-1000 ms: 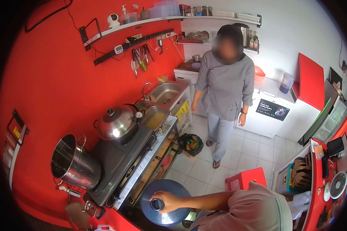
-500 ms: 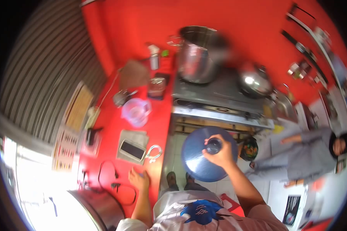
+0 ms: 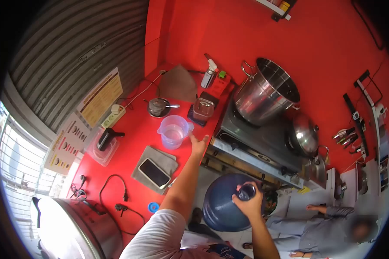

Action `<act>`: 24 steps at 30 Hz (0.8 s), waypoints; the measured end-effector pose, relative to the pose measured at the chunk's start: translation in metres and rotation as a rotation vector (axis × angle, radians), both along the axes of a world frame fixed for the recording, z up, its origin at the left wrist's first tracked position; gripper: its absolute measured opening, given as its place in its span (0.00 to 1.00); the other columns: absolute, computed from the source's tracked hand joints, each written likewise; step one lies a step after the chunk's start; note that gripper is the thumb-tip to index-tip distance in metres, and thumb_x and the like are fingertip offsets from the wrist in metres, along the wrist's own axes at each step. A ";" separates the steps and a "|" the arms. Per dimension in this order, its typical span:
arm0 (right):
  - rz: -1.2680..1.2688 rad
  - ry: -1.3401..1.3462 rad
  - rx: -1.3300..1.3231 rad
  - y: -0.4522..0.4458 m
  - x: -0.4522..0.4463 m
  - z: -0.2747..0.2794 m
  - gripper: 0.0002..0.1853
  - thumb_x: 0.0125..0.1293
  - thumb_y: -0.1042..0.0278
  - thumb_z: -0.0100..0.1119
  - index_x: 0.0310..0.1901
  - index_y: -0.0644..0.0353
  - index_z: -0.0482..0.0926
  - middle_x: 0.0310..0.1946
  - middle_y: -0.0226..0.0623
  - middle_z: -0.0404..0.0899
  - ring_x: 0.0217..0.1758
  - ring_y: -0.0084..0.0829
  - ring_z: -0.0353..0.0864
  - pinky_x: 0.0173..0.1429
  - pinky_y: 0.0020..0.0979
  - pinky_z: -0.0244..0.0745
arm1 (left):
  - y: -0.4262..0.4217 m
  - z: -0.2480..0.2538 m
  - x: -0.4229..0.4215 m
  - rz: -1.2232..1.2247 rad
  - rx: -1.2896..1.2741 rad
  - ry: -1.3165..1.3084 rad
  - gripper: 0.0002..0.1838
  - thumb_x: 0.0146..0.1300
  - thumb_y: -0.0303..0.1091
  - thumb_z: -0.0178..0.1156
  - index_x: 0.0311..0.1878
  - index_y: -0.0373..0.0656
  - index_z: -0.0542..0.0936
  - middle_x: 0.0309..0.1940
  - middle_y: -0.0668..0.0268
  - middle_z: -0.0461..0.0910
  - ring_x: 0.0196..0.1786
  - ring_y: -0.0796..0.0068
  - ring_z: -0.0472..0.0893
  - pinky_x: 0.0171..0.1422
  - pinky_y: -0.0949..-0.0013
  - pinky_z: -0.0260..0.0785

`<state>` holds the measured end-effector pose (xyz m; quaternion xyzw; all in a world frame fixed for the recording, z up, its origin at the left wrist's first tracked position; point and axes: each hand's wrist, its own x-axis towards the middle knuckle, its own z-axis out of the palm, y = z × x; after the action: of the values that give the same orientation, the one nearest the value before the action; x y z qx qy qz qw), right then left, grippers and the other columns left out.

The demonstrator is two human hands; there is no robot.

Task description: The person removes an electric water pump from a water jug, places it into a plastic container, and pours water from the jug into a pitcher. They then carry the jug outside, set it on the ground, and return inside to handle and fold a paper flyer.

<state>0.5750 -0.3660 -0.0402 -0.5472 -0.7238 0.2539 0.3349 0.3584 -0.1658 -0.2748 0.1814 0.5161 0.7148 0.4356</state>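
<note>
My right hand (image 3: 251, 202) is wrapped round the neck of a big dark blue water bottle (image 3: 224, 207), which tilts a little beside the red counter. My left hand (image 3: 199, 143) reaches over the counter with its fingers apart, close to the handle of a translucent purple measuring jug (image 3: 173, 133). Whether the fingertips touch the handle I cannot tell. Near my left forearm a phone (image 3: 154, 173) lies on a folded grey cloth (image 3: 146, 158). A round blue cap (image 3: 153, 207) rests on the counter near my left sleeve.
A tall steel pot (image 3: 266, 93) and a lidded wok (image 3: 304, 137) stand on the stove (image 3: 259, 142). Behind the jug are a small bowl (image 3: 159, 108) and a lidded container (image 3: 203, 108). A large steel drum (image 3: 88, 228) is at lower left. Another person (image 3: 320, 231) stands at lower right.
My left hand has moved from the counter's front edge up to the jug. My right hand still holds the bottle, whose neck now leans more. The view has turned.
</note>
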 end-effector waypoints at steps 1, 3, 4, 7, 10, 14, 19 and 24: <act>-0.030 0.024 -0.012 -0.001 0.005 -0.004 0.22 0.40 0.71 0.74 0.39 0.62 0.75 0.33 0.39 0.86 0.38 0.30 0.87 0.47 0.30 0.80 | 0.013 -0.002 -0.003 0.066 -0.039 0.122 0.54 0.59 0.36 0.69 0.76 0.34 0.39 0.77 0.47 0.40 0.78 0.51 0.46 0.80 0.59 0.40; -0.089 0.076 -0.038 -0.002 0.012 -0.012 0.22 0.39 0.73 0.75 0.38 0.62 0.75 0.33 0.38 0.86 0.39 0.28 0.87 0.48 0.30 0.80 | 0.024 0.005 -0.014 0.191 -0.232 0.464 0.48 0.60 0.38 0.67 0.73 0.26 0.48 0.74 0.40 0.48 0.77 0.45 0.49 0.80 0.58 0.40; -0.101 0.083 -0.043 -0.002 0.016 -0.014 0.22 0.39 0.74 0.75 0.38 0.62 0.75 0.33 0.38 0.86 0.38 0.28 0.86 0.48 0.30 0.80 | 0.021 0.012 -0.020 0.166 -0.234 0.456 0.45 0.61 0.40 0.66 0.71 0.26 0.52 0.71 0.38 0.53 0.75 0.44 0.53 0.78 0.57 0.44; -0.108 0.067 -0.038 -0.002 0.022 -0.017 0.22 0.40 0.73 0.75 0.38 0.61 0.75 0.32 0.37 0.86 0.38 0.28 0.87 0.47 0.29 0.80 | 0.017 0.004 -0.024 0.188 -0.192 0.449 0.36 0.64 0.46 0.63 0.64 0.27 0.64 0.62 0.36 0.67 0.65 0.39 0.67 0.70 0.53 0.58; -0.072 -0.028 0.004 0.000 0.012 -0.007 0.22 0.43 0.69 0.76 0.38 0.61 0.75 0.31 0.37 0.86 0.38 0.31 0.87 0.46 0.30 0.80 | -0.015 0.008 -0.017 0.008 -0.267 0.433 0.26 0.65 0.47 0.62 0.53 0.32 0.73 0.50 0.41 0.77 0.54 0.41 0.76 0.59 0.52 0.67; -0.018 -0.096 0.006 0.012 0.005 -0.001 0.23 0.43 0.68 0.76 0.40 0.62 0.75 0.32 0.37 0.86 0.36 0.34 0.88 0.44 0.32 0.81 | -0.084 0.020 -0.004 -0.028 -0.247 0.592 0.22 0.65 0.46 0.61 0.50 0.36 0.75 0.44 0.47 0.81 0.50 0.44 0.79 0.53 0.52 0.69; 0.134 -0.147 -0.009 0.036 -0.007 -0.009 0.22 0.42 0.67 0.74 0.39 0.61 0.76 0.30 0.40 0.84 0.35 0.39 0.87 0.43 0.34 0.80 | -0.138 0.036 -0.011 -0.150 -0.291 0.590 0.21 0.66 0.46 0.61 0.51 0.37 0.75 0.36 0.50 0.81 0.40 0.54 0.81 0.46 0.57 0.71; 0.284 -0.293 -0.066 0.073 -0.045 -0.010 0.24 0.41 0.61 0.74 0.39 0.61 0.76 0.31 0.45 0.83 0.37 0.46 0.85 0.45 0.38 0.79 | -0.166 0.017 -0.016 -0.206 -0.232 0.554 0.21 0.67 0.46 0.61 0.50 0.37 0.75 0.31 0.54 0.81 0.35 0.68 0.81 0.42 0.62 0.71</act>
<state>0.5298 -0.2931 -0.0503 -0.4814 -0.8260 0.2399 0.1686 0.3428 -0.3316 -0.2576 0.3697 0.6721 0.5266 0.3665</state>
